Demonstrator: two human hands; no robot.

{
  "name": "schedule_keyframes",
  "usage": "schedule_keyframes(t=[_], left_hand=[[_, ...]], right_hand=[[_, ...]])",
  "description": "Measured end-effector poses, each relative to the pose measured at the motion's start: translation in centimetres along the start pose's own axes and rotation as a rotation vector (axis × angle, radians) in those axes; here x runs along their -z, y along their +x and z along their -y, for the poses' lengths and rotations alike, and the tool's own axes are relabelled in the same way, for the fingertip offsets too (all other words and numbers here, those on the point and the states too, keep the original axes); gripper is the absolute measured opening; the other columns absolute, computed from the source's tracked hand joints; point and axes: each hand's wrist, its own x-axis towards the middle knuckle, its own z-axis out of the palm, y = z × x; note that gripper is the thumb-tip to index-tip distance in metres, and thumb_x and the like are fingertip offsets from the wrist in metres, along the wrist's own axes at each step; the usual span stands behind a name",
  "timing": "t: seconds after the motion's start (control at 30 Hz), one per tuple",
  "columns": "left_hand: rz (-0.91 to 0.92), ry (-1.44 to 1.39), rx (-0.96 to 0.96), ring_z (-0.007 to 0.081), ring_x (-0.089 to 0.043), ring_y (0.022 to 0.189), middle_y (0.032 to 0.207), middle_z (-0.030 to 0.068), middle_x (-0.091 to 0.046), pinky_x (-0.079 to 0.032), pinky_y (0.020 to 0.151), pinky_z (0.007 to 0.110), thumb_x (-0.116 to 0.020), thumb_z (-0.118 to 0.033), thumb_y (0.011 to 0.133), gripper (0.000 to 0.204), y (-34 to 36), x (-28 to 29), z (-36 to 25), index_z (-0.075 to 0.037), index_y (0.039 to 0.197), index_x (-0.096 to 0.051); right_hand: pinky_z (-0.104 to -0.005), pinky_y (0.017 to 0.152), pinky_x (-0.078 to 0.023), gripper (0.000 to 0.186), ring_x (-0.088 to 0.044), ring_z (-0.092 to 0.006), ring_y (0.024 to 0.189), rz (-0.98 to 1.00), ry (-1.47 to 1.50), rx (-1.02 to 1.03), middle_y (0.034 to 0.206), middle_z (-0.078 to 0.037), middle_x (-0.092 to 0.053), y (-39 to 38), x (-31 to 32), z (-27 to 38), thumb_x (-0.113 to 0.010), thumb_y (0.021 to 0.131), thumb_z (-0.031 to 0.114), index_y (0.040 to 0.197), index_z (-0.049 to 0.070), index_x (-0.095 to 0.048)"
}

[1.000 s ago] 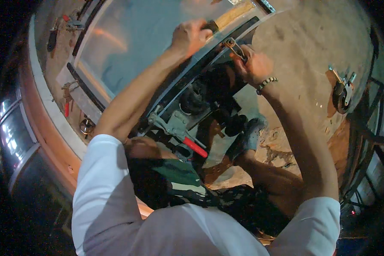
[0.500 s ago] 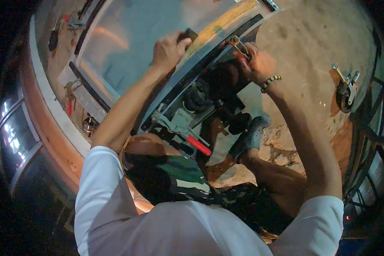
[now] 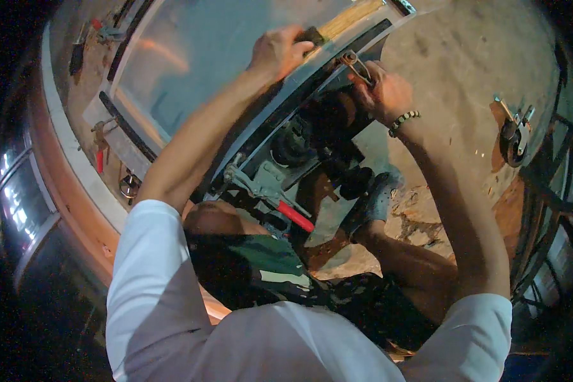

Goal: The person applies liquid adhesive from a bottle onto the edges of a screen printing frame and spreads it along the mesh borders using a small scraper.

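The panel (image 3: 204,63) up top looks smooth, with a soft sheen; the dark block (image 3: 312,38) is matt. The looped piece (image 3: 358,65) seems bare metal, the central clamp (image 3: 261,183) dull metal with a glossy red plastic-looking grip (image 3: 296,216). Rough, matt floor (image 3: 452,70).

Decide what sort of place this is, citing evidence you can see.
Probably a workshop: a red-handled clamp sits beside a framed panel being worked on by hand, and what looks like a caster rests on the stained floor.

I can read no words, labels, brands, numbers or signs on any of the surfaces in front of me or around me.
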Motion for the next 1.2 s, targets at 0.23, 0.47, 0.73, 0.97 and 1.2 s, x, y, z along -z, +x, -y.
schedule_keyframes(t=[0.23,0.47,0.73,0.97,1.2], left_hand=[[0.029,-0.023,0.107,0.0396,-0.069,0.090,0.096,0.0206,-0.071,-0.054,0.079,0.046,-0.071,-0.033,0.085,0.032,-6.7,4.0,1.9,-0.006,0.101,-0.070],[0.025,-0.060,0.141,0.0371,-0.070,0.090,0.098,0.0201,-0.072,-0.055,0.080,0.043,-0.073,-0.029,0.086,0.032,-6.6,4.5,1.0,-0.004,0.105,-0.072],[-0.001,-0.048,0.140,0.0359,-0.072,0.087,0.099,0.0202,-0.073,-0.056,0.079,0.040,-0.074,-0.032,0.086,0.037,-7.7,4.2,2.0,-0.002,0.107,-0.072],[-0.035,-0.045,0.183,0.0397,-0.069,0.085,0.095,0.0203,-0.070,-0.055,0.075,0.044,-0.073,-0.026,0.085,0.027,-12.0,5.3,3.5,-0.005,0.101,-0.071],[-0.060,-0.083,0.224,0.0383,-0.068,0.080,0.093,0.0193,-0.070,-0.054,0.070,0.044,-0.073,-0.022,0.084,0.022,-13.7,6.6,2.8,-0.003,0.095,-0.069]], right_hand=[[-0.0516,0.067,-0.052,0.032,-0.066,-0.0411,0.082,0.083,0.031,-0.038,0.100,-0.016,-0.067,0.1,0.1,0.3,-0.059,0.094,0.042,0.110,0.014,-0.062],[-0.0533,0.068,-0.051,0.030,-0.064,-0.0447,0.083,0.036,0.130,0.037,0.100,-0.020,-0.066,-0.2,-0.2,-0.4,-0.060,0.094,0.035,0.113,0.011,-0.061],[-0.0539,0.069,-0.051,0.030,-0.064,-0.0448,0.083,0.069,0.084,0.031,0.093,-0.022,-0.068,0.0,-0.1,-0.3,-0.058,0.093,0.036,0.112,0.013,-0.061],[-0.0499,0.069,-0.052,0.037,-0.064,-0.0458,0.086,-0.015,-0.004,0.050,0.096,-0.020,-0.069,0.0,-1.2,-1.8,-0.062,0.093,0.035,0.122,0.012,-0.062],[-0.0527,0.070,-0.053,0.044,-0.066,-0.0427,0.084,-0.028,0.005,0.086,0.094,-0.021,-0.069,0.0,-1.8,-2.6,-0.057,0.094,0.043,0.127,0.015,-0.058]])
